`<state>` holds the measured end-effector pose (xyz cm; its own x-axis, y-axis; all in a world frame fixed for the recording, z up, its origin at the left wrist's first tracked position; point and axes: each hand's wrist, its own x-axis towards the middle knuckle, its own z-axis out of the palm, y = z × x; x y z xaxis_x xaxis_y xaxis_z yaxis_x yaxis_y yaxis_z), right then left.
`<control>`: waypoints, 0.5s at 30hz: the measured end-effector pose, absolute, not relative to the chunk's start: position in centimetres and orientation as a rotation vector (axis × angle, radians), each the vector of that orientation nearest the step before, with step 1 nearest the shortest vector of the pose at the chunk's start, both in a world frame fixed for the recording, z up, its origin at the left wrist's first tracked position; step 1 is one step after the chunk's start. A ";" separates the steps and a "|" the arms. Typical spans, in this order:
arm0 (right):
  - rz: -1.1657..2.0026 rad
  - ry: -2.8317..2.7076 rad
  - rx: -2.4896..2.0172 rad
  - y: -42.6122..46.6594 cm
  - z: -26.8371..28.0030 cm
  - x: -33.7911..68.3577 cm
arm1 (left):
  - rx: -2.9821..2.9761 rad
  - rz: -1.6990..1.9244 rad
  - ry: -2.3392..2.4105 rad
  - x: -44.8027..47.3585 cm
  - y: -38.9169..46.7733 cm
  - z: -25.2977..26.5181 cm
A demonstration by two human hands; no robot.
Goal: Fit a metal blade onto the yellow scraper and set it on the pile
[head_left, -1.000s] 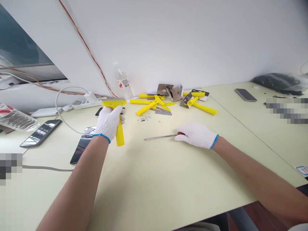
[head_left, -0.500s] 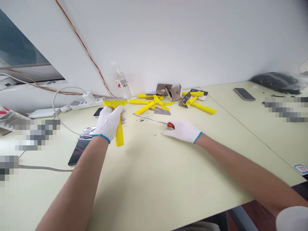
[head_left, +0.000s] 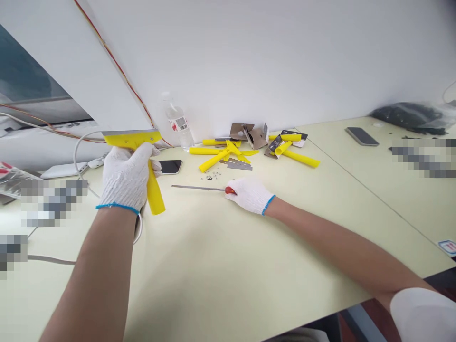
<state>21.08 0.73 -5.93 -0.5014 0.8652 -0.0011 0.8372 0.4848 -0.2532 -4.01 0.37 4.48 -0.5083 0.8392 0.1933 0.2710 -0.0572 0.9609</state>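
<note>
Between the gloved hands, above the pale table (head_left: 221, 266): yellow scraper (head_left: 142, 161), gripped by closed left hand (head_left: 124, 178); screwdriver (head_left: 199, 188), red handle enclosed by right hand (head_left: 249, 194), tip pointing toward scraper; advisable to steady the scraper head before seating the tip squarely.

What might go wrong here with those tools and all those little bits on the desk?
The screwdriver in the right hand points its long shaft toward the left hand holding the yellow scraper; a slip could jab the glove. The tiny screws lie loose and could get swept off.
</note>
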 end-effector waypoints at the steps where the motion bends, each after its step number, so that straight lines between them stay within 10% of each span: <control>1: 0.313 -2.606 -1.505 1.1 -5.8 20.8 | 1.189 1.612 1.734 -4.0 0.4 4.5; 15: 0.408 -2.209 -1.632 2.5 -4.4 23.5 | 1.427 1.206 1.643 -3.4 0.1 1.9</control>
